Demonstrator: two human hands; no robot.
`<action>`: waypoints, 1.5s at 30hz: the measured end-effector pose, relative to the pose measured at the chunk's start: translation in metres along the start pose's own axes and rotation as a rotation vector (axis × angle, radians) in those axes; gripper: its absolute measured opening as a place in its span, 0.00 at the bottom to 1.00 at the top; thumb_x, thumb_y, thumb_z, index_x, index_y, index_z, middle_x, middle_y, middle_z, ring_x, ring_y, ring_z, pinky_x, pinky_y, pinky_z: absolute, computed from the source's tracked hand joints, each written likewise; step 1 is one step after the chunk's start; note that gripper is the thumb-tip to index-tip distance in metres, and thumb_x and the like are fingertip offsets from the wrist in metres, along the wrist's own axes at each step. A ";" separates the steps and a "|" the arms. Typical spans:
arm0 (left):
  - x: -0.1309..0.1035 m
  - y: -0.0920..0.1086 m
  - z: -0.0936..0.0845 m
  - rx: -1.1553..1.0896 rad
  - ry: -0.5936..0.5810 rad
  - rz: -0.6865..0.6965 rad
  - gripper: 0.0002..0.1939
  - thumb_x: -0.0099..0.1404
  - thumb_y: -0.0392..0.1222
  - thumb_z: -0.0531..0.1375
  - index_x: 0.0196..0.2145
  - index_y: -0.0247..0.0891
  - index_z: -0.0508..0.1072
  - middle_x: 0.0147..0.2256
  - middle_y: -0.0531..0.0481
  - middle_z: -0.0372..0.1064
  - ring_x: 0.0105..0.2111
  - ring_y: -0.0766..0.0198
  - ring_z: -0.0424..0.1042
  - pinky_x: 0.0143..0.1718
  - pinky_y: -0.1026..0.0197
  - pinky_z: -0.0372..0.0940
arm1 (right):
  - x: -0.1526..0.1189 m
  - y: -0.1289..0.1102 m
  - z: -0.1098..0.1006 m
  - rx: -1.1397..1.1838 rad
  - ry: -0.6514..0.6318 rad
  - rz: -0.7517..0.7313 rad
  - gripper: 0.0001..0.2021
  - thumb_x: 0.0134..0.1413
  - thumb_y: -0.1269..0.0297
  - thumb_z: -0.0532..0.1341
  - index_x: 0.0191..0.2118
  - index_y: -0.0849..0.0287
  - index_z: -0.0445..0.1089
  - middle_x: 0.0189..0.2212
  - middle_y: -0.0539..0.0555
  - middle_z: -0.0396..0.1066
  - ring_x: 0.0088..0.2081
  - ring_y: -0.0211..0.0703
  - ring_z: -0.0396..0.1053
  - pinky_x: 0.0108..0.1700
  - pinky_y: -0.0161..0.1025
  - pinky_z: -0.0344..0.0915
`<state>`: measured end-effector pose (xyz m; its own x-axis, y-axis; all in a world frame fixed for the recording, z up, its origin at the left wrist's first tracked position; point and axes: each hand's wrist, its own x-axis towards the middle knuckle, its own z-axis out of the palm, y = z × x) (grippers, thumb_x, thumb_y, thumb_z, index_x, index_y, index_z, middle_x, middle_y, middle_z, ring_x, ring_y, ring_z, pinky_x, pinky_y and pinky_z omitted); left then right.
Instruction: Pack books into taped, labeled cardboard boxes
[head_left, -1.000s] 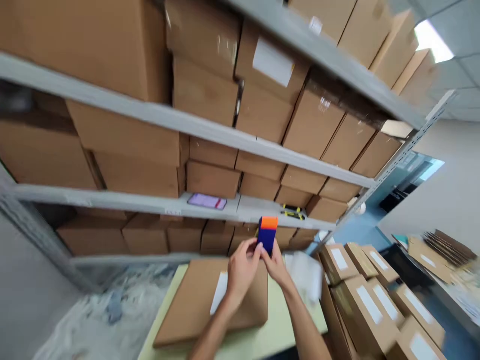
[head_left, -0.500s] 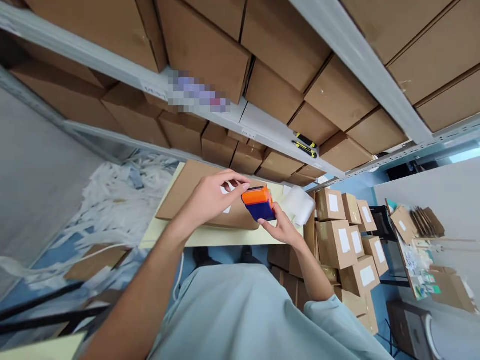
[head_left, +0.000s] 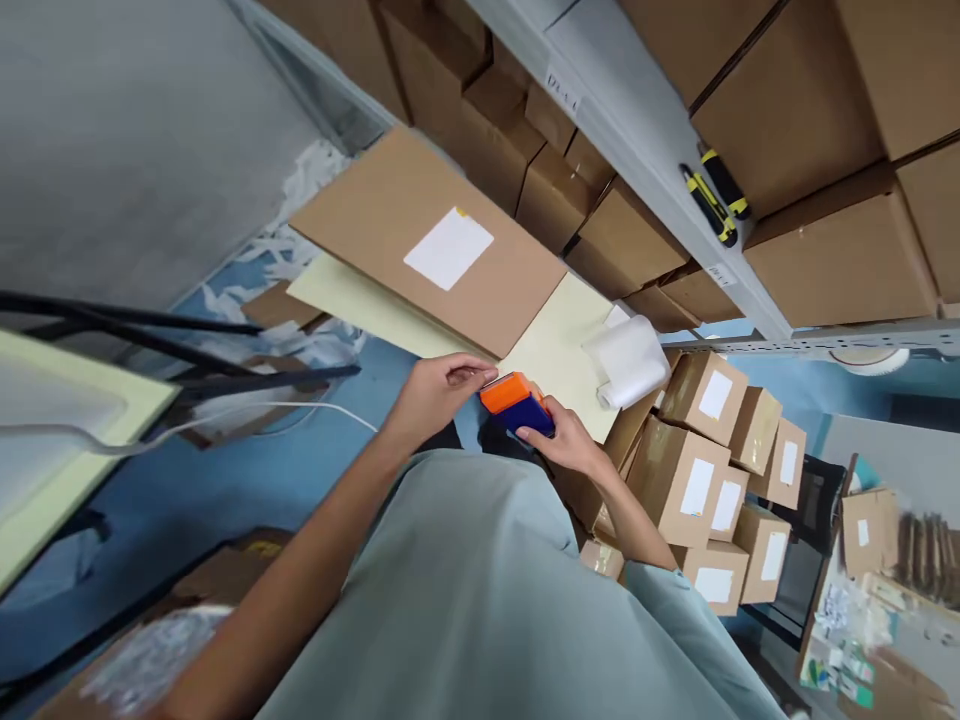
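Note:
My right hand [head_left: 568,434] is wrapped round the lower end of a small, box-shaped orange and dark blue object [head_left: 517,402], whose exact kind I cannot make out. My left hand [head_left: 442,392] has its thumb and fingertips pinched together at the object's orange left edge. Whatever is between those fingertips is too small to tell. Just beyond the hands, a large flat cardboard box [head_left: 375,220] with a white label [head_left: 450,248] lies on the pale yellow table [head_left: 559,345].
A white roll [head_left: 634,362] lies at the table's right end. Labelled cartons [head_left: 686,480] are stacked to the right. Shelves of boxes [head_left: 787,110] rise ahead, with two yellow-and-black utility knives [head_left: 709,205] on a ledge. A white cable [head_left: 247,408] and black bars are at left.
My view has turned, so the table and shelves appear slanted. Both hands, with the orange and blue object, have drawn back from over the box to the table's near edge.

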<state>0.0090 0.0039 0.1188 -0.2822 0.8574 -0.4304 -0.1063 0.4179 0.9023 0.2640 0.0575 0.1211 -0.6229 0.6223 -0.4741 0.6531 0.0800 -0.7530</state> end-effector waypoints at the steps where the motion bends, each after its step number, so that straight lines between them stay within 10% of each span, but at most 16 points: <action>1: -0.010 -0.013 0.006 -0.007 0.056 -0.005 0.23 0.58 0.66 0.72 0.37 0.43 0.86 0.38 0.44 0.85 0.39 0.52 0.82 0.47 0.52 0.79 | -0.003 0.005 0.003 -0.010 -0.047 -0.001 0.20 0.66 0.43 0.66 0.50 0.52 0.68 0.37 0.49 0.77 0.37 0.48 0.75 0.38 0.40 0.67; 10: -0.037 -0.113 -0.001 -0.065 0.475 0.053 0.12 0.63 0.54 0.71 0.37 0.44 0.87 0.37 0.47 0.83 0.36 0.56 0.79 0.43 0.54 0.77 | -0.032 0.042 -0.031 -0.662 -0.389 0.029 0.24 0.75 0.45 0.66 0.62 0.58 0.68 0.35 0.54 0.81 0.38 0.55 0.81 0.39 0.40 0.66; 13: -0.019 -0.146 -0.013 -0.101 0.662 0.077 0.10 0.64 0.50 0.71 0.38 0.41 0.86 0.37 0.48 0.82 0.35 0.59 0.77 0.43 0.56 0.76 | -0.032 0.054 -0.044 -0.949 -0.345 0.058 0.25 0.78 0.46 0.63 0.64 0.62 0.66 0.40 0.62 0.83 0.43 0.60 0.83 0.42 0.43 0.69; 20: 0.031 -0.195 0.002 -0.228 0.649 0.154 0.07 0.67 0.46 0.71 0.39 0.42 0.83 0.41 0.46 0.83 0.41 0.59 0.80 0.47 0.59 0.76 | 0.006 0.085 -0.034 -1.295 -0.118 0.111 0.26 0.83 0.44 0.52 0.62 0.67 0.64 0.43 0.69 0.82 0.43 0.62 0.83 0.43 0.44 0.72; 29: 0.089 -0.200 0.004 -0.231 0.611 0.265 0.10 0.68 0.48 0.71 0.41 0.40 0.84 0.43 0.44 0.83 0.42 0.59 0.80 0.44 0.59 0.76 | 0.023 0.138 -0.010 -1.303 0.108 0.049 0.22 0.82 0.47 0.55 0.59 0.65 0.63 0.41 0.66 0.81 0.41 0.56 0.81 0.40 0.40 0.68; 38: 0.121 -0.186 0.036 -0.242 0.814 0.210 0.08 0.70 0.47 0.70 0.43 0.43 0.85 0.43 0.44 0.79 0.49 0.53 0.81 0.56 0.51 0.78 | 0.030 0.138 0.013 -1.299 0.181 0.109 0.19 0.83 0.50 0.54 0.55 0.64 0.66 0.39 0.66 0.81 0.42 0.54 0.81 0.43 0.40 0.70; 45: 0.102 -0.161 0.056 -0.235 0.942 -0.060 0.35 0.82 0.56 0.58 0.78 0.38 0.60 0.77 0.27 0.58 0.71 0.47 0.72 0.68 0.49 0.72 | 0.021 0.123 0.017 -1.191 0.102 0.196 0.22 0.84 0.51 0.51 0.60 0.69 0.65 0.44 0.72 0.82 0.46 0.56 0.82 0.46 0.41 0.72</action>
<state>0.0510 0.0414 -0.0721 -0.9067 0.2020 -0.3702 -0.3042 0.2945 0.9059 0.3235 0.0676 0.0110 -0.4670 0.7583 -0.4548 0.7531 0.6107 0.2448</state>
